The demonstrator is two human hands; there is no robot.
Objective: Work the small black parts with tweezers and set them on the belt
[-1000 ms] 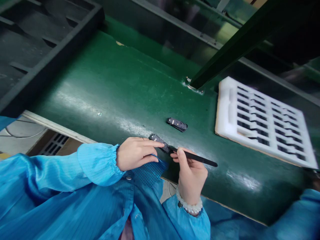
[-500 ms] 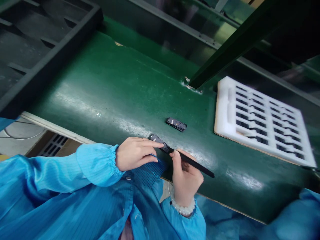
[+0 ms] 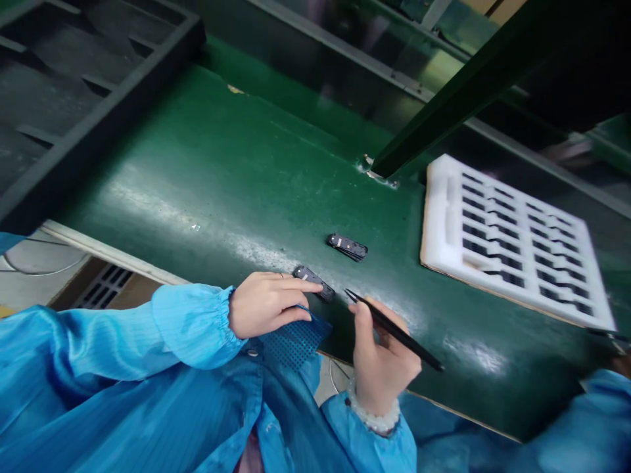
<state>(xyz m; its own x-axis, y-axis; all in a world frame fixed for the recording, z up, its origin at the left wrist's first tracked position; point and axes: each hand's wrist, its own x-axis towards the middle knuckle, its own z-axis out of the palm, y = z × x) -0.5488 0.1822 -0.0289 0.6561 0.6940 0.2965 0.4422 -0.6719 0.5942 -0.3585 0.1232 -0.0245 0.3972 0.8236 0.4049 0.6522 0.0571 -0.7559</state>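
A: So what was being held here? Kinda hard to follow with all that blue.

B: A pair of black tweezers (image 3: 409,340) was gripped pen-style in the right hand (image 3: 387,361), with the two tips slightly parted and aimed left. The nearer black part (image 3: 308,276) was touched by the left hand (image 3: 269,303), the index fingertip being laid on its right portion.

A: Was that part touched by the tweezers too?

B: Nope, a small gap was left between the tips and its right end.

A: And was anything clutched in the left hand?

B: Couldn't be told, tbh. A blue dotted sheet (image 3: 293,341) was seen right by the thumb, but whether it was pinched couldn't be made out.

A: Where was the part sitting, then?

B: On the green surface (image 3: 236,171), toward the near edge. A similar farther black part (image 3: 348,247) was placed a bit to the right, apart from both hands.

A: Other stuff around?

B: A white slotted tray (image 3: 436,217) was set down on the right, and a dark compartmented tray (image 3: 162,62) was parked far left. Another person's blue sleeve (image 3: 582,420) was caught near right, pretty blurred.
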